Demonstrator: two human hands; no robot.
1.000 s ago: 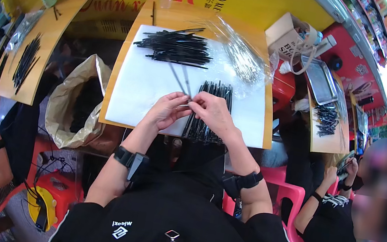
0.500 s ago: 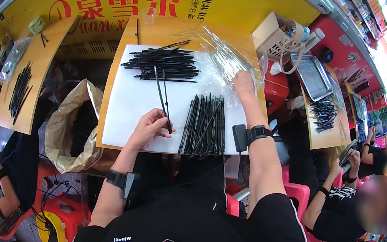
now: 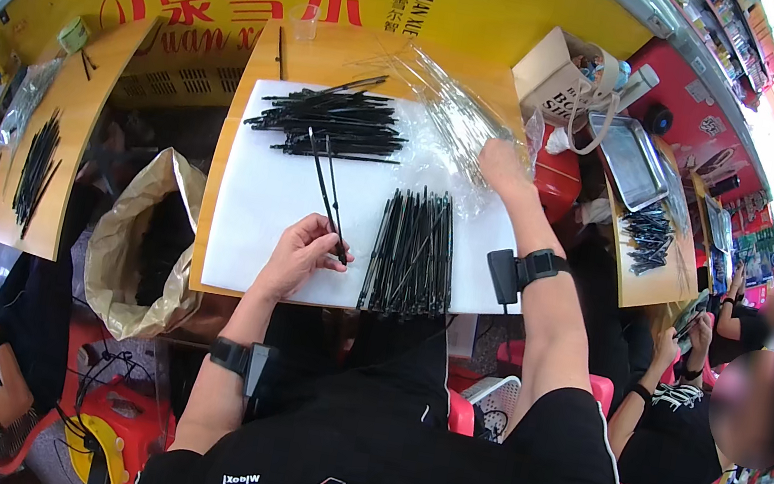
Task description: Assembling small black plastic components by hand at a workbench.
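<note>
In my left hand [image 3: 306, 255], two thin black strips [image 3: 327, 194] are pinched at their lower ends and spread into a narrow V. My right hand [image 3: 505, 170] rests on a sheaf of thin, shiny, silvery rods [image 3: 459, 107] lying on clear plastic at the far right of the white board [image 3: 246, 240]. Its fingers are curled, and what they grip is hidden. A loose pile of black strips [image 3: 330, 122] lies at the board's far left. Closer to me, right of my left hand, a neater row of black strips [image 3: 411, 251] points away from me.
The board sits on a wooden table [image 3: 211, 204]. At left are an open tan sack [image 3: 116, 260] and another table [image 3: 64, 171] with black strips. To the right stand a paper bag [image 3: 547, 75], a metal tray [image 3: 627, 164] and a seated person [image 3: 683, 421].
My right hand has shifted slightly right along the silvery rods. My left hand still holds the two strips in nearly the same place. The whole view has tilted a little.
</note>
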